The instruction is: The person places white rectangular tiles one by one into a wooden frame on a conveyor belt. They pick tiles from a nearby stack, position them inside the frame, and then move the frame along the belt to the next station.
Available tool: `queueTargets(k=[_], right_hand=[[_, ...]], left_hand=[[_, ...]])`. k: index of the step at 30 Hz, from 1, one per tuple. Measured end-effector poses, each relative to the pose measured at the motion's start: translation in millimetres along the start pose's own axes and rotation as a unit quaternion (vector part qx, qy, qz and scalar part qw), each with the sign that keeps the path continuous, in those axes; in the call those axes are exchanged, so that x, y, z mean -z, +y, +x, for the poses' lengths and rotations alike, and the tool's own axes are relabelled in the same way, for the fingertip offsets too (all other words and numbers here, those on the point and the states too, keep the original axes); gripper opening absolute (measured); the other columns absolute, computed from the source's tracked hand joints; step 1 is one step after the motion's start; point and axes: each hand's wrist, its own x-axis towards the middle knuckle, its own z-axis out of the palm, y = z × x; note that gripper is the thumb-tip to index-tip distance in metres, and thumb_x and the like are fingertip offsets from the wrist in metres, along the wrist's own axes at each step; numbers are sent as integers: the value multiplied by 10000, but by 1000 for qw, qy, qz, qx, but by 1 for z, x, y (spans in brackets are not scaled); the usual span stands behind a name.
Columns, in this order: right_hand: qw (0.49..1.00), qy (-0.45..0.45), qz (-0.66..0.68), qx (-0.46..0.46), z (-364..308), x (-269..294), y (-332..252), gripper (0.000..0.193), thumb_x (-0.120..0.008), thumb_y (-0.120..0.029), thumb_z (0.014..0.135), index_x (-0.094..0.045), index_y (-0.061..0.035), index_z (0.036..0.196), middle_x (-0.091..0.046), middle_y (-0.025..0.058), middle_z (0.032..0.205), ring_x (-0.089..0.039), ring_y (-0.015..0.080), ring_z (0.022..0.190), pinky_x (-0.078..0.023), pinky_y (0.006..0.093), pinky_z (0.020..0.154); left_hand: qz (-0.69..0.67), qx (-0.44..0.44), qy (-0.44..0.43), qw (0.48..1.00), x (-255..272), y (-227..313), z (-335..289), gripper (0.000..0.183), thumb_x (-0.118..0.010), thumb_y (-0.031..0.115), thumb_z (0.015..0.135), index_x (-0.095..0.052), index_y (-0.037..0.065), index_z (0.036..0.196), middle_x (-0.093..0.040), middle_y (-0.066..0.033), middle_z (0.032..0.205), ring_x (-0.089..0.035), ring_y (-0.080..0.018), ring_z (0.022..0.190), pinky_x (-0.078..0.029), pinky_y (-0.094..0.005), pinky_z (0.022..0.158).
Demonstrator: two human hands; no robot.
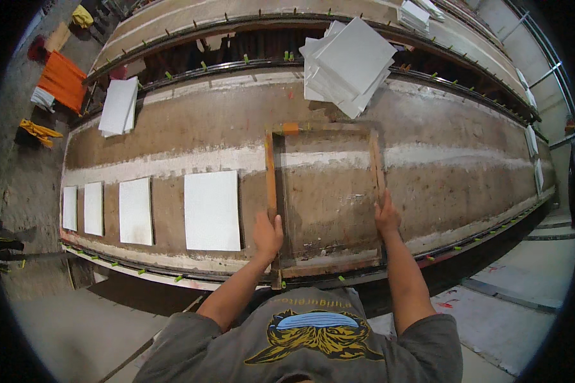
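Note:
In front of me is a rectangular wooden frame (pixel 271 172) with an orange patch at its far left corner. The tabletop shows through its middle; whether a thin mesh spans it, I cannot tell. My left hand (pixel 268 237) is closed on the frame's left bar, toward the near end. Across from it, my right hand (pixel 388 217) grips the right bar. The frame is at the long brown table (pixel 453 179); whether it touches the surface is unclear. Left of my left hand, a white sheet (pixel 212 210) lies flat on the table.
Further left lie more white sheets (pixel 135 210) in a row. A fanned stack of white sheets (pixel 351 60) sits beyond the frame, and a smaller stack (pixel 118 107) at the far left. Rails with green clips (pixel 179 277) run along the table edges. An orange cloth (pixel 62 82) hangs at left.

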Motion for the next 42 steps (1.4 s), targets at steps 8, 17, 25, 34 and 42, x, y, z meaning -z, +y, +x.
queueTargets(k=[8, 17, 25, 34, 42], right_hand=[[999, -31, -29, -35, -2, 4, -3, 716, -586, -406, 938, -306, -202, 1564, -682, 251, 979, -659, 473, 865, -516, 581, 739], [999, 36, -24, 17, -5, 1, -3, 740, -608, -377, 928, -302, -167, 1569, -687, 247, 956, -666, 466, 839, -524, 566, 725], [1000, -10, -21, -18, -4, 11, -10, 754, -613, -393, 930, -281, -204, 1580, -690, 246, 960, -666, 463, 848, -530, 552, 750], [1000, -6, -12, -15, -2, -2, 5, 722, -601, -405, 935, -302, -216, 1565, -684, 257, 966, -667, 471, 856, -526, 553, 738], [999, -31, -20, -31, -2, -2, -1, 726, -599, -405, 937, -294, -202, 1564, -684, 267, 989, -665, 474, 879, -526, 565, 767]], left_hand=[[9, 42, -28, 999, -1, 3, 1, 352, -600, 282, 969, -521, -17, 1138, -598, -267, 1051, -597, -479, 943, -466, -535, 824], [14, 40, -25, 999, 0, 3, 0, 343, -585, 309, 974, -518, 5, 1116, -602, -256, 1023, -609, -473, 927, -475, -542, 787], [12, 40, -30, 999, 2, 2, 1, 362, -581, 343, 981, -513, 19, 1128, -612, -240, 995, -626, -463, 874, -483, -541, 764], [39, 37, -20, 998, -2, 2, -1, 346, -581, 340, 982, -515, 34, 1129, -615, -236, 994, -624, -460, 873, -483, -547, 753], [51, 52, -23, 997, 0, 4, -2, 336, -574, 342, 986, -515, 39, 1118, -618, -243, 1011, -620, -468, 882, -486, -543, 770]])
